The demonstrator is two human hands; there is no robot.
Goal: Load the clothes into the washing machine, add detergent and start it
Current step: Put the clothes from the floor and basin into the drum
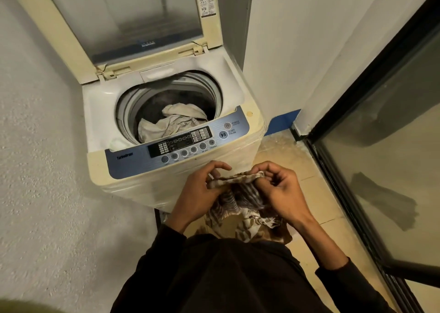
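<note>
Both hands hold a brown-and-white striped garment (pixel 242 193) low in front of the person's body. The left hand (pixel 200 188) pinches its upper edge on one side, and the right hand (pixel 281 188) pinches the same edge opposite, fingers curled. Just beyond the hands stands the washing machine (pixel 166 131), its lid (pixel 128 22) raised, with pale clothes (pixel 171 122) lying in the drum.

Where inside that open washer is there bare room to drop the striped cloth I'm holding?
The drum shows dark bare space at the back and left, behind the pale clothes heaped at its front right. The lid stands open, so the way down is clear. The left hand and right hand both grip the striped cloth below the control panel.
</note>
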